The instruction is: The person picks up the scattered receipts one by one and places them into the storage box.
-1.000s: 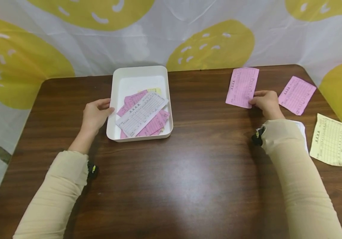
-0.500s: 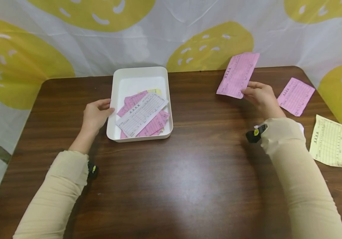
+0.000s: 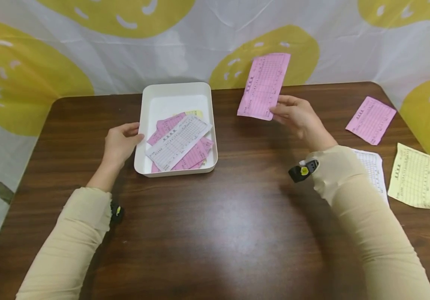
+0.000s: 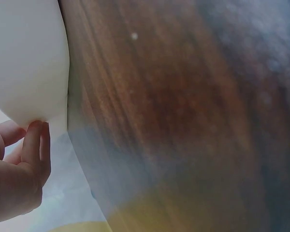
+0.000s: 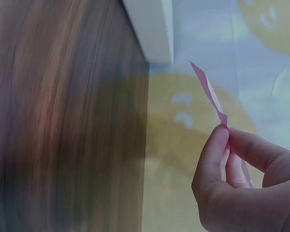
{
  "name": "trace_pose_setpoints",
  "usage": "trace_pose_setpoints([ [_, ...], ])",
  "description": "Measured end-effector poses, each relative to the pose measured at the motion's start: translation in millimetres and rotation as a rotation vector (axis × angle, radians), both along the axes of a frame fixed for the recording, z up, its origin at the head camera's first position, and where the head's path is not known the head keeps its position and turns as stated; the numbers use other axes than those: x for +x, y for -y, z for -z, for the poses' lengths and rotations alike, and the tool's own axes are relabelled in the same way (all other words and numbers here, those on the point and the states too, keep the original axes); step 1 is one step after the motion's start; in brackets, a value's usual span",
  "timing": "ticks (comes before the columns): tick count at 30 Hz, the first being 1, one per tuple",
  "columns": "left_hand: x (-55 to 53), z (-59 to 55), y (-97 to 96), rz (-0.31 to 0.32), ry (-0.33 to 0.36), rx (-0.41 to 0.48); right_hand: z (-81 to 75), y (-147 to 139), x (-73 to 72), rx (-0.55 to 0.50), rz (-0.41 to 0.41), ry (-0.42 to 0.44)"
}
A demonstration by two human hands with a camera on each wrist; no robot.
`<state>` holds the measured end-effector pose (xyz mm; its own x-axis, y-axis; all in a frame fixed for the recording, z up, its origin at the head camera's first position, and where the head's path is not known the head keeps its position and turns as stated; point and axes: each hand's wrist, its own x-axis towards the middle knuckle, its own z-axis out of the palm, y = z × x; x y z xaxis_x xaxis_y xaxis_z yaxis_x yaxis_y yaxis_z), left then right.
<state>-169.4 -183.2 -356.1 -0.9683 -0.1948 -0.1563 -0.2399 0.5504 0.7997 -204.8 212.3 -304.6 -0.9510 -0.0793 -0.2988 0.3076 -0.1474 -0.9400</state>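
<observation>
In the head view my right hand (image 3: 299, 118) pinches a pink printed slip (image 3: 263, 87) by its lower right corner, raised above the table's back edge. The right wrist view shows that slip (image 5: 209, 92) nearly edge-on between thumb and fingertips. My left hand (image 3: 120, 143) holds the left wall of a white plastic tray (image 3: 177, 174); in the left wrist view its bent fingers (image 4: 33, 145) meet the tray wall (image 4: 34, 58). Inside the tray a white printed slip (image 3: 179, 141) lies across several pink slips (image 3: 192, 156), with a yellow slip (image 3: 196, 113) partly showing behind.
On the right of the brown wooden table (image 3: 215, 233) lie another pink slip (image 3: 371, 121), a yellow slip (image 3: 413, 176) and a white slip (image 3: 374, 171) partly under my right sleeve. A white curtain (image 3: 184, 54) with yellow fruit prints hangs behind the table.
My right hand has lifted the pink slip off the table and carried it left, toward the tray. More of the white slip now shows beside the sleeve. My left hand has stayed at the tray.
</observation>
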Motion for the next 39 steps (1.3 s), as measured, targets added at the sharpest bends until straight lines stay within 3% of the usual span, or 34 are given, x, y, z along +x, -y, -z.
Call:
trace_pose_setpoints([
  [9, -1.7, 1.5, 0.6, 0.006, -0.005, 0.005, -3.1, 43.2, 12.8, 0.020, -0.109, 0.020],
  [21, -1.0, 1.8, 0.6, -0.002, 0.006, 0.000, 6.6, 82.5, 23.7, 0.055, -0.240, 0.016],
  [39, -0.6, 0.9, -0.6, -0.002, 0.005, -0.007, 25.7, 122.3, 41.2, 0.133, -0.315, 0.015],
])
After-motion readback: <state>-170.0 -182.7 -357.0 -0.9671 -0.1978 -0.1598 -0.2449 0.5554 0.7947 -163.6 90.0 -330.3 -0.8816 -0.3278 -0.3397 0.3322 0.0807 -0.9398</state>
